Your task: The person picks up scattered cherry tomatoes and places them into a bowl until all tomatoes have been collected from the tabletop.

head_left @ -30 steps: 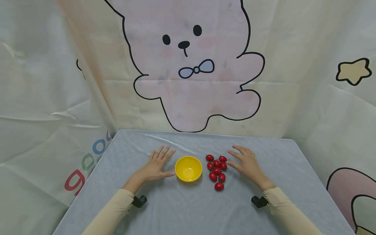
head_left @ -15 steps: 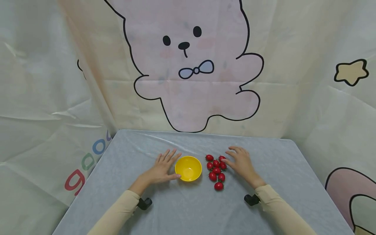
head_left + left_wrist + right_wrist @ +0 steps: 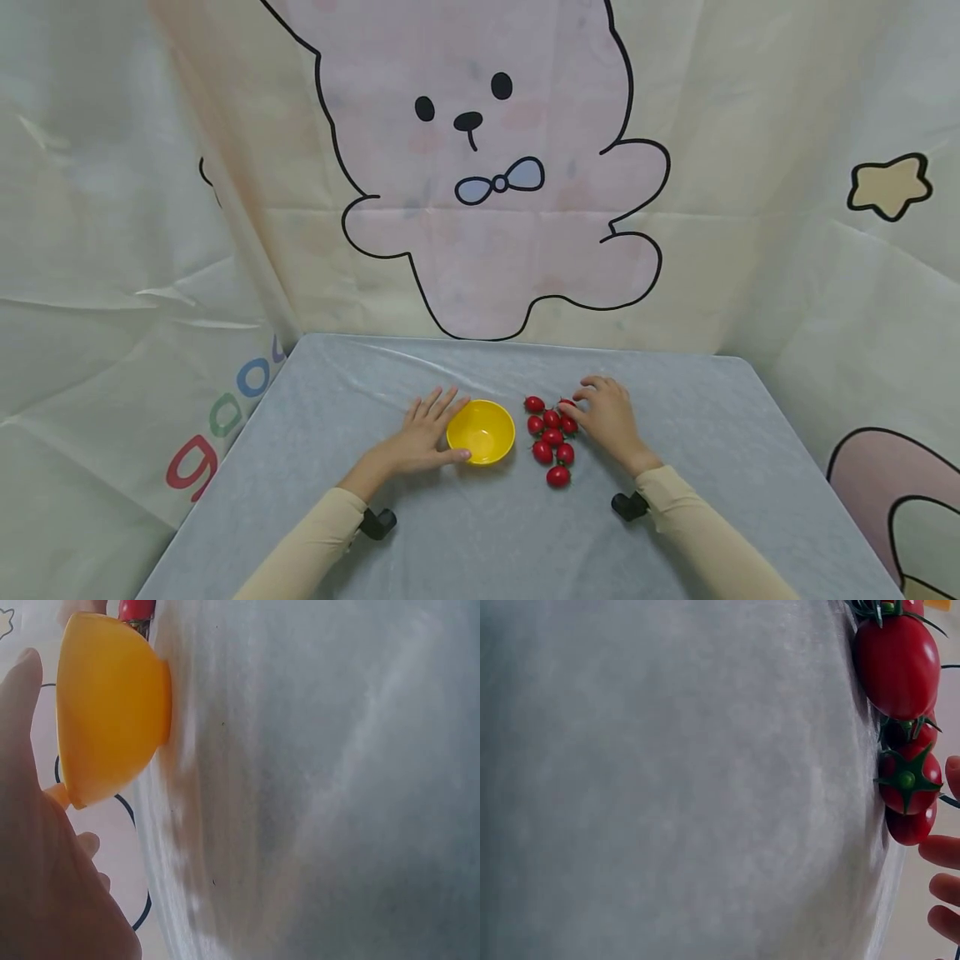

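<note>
A small yellow bowl [image 3: 481, 431] stands on the grey table [image 3: 487, 533]. Just right of it lie several red cherry tomatoes [image 3: 551, 437] with green stems. My left hand [image 3: 420, 437] lies flat against the bowl's left side, fingers straight and thumb at its near rim; the left wrist view shows the bowl [image 3: 112, 712] right beside my palm [image 3: 45, 885]. At the cluster's far right, my right hand [image 3: 609, 421] has loosely curled fingers whose tips reach the top-right tomato. In the right wrist view the fingertips [image 3: 941, 851] sit next to the tomatoes [image 3: 898, 666], with no closed grip visible.
A pale cloth backdrop [image 3: 487, 208] printed with a cartoon bear hangs behind the table and wraps both sides. The table's far edge runs just beyond the hands. Small black camera mounts sit at both wrists.
Both hands slid inward: the left came up against the bowl, the right moved left onto the edge of the tomato cluster with its fingers curling. Bowl and tomatoes stayed put.
</note>
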Demonstrator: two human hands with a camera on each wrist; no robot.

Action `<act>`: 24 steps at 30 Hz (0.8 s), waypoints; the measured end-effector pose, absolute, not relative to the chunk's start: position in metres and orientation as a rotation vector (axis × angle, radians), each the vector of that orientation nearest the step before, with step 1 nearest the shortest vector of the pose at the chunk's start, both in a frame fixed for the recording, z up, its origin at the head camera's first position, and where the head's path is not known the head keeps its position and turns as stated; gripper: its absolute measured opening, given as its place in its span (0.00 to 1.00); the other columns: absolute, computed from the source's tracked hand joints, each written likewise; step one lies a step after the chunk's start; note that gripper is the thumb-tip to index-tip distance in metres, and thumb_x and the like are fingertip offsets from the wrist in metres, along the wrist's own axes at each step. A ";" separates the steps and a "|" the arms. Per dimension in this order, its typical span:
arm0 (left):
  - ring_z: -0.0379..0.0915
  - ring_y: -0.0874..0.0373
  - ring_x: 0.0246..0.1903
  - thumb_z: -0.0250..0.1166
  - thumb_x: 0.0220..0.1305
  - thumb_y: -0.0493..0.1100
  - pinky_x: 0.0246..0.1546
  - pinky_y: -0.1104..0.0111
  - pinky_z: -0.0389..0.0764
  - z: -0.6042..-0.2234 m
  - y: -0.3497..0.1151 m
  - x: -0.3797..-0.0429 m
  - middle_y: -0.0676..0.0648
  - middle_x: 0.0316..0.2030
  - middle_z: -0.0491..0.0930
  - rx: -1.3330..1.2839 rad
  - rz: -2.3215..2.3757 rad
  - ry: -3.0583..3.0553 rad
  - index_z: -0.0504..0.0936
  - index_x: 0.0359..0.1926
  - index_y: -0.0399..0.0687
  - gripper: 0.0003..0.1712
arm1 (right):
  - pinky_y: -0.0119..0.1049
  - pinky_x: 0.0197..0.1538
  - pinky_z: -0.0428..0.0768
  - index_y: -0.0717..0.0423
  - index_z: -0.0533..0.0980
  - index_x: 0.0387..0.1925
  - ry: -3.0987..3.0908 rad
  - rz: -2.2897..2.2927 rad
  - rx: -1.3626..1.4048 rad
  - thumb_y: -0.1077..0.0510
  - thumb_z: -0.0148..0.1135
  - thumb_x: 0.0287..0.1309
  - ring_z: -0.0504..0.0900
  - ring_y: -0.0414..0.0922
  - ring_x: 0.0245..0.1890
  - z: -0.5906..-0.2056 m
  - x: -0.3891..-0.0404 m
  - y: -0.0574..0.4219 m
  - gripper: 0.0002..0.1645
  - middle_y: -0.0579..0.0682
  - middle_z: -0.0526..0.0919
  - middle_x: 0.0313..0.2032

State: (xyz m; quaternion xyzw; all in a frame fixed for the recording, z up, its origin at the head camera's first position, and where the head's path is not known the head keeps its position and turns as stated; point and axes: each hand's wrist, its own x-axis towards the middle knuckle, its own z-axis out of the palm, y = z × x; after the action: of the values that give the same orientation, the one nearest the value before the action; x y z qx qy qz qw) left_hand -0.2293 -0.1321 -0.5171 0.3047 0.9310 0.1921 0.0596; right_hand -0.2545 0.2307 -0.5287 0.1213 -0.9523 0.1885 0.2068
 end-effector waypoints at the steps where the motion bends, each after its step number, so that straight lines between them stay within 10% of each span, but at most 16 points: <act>1: 0.32 0.38 0.79 0.55 0.63 0.73 0.72 0.33 0.40 -0.517 -0.132 -0.229 0.43 0.80 0.40 0.919 0.585 2.816 0.46 0.79 0.58 0.53 | 0.62 0.58 0.69 0.58 0.86 0.31 -2.659 0.517 0.328 0.40 0.74 0.49 0.78 0.60 0.51 -0.529 -0.255 0.230 0.24 0.60 0.84 0.47; 24: 0.32 0.39 0.79 0.54 0.60 0.76 0.73 0.34 0.38 -0.523 -0.130 -0.230 0.45 0.80 0.39 0.881 0.588 2.812 0.44 0.79 0.57 0.56 | 0.55 0.48 0.73 0.56 0.82 0.18 -2.807 0.437 0.170 0.35 0.73 0.48 0.78 0.56 0.43 -0.528 -0.258 0.221 0.28 0.58 0.85 0.39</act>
State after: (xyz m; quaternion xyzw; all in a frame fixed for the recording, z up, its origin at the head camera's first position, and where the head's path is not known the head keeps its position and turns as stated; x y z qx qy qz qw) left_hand -0.2298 -0.1302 -0.5228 0.2925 0.9336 0.1952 0.0683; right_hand -0.2579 0.2209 -0.5285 0.0592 -0.9756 0.1518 0.1474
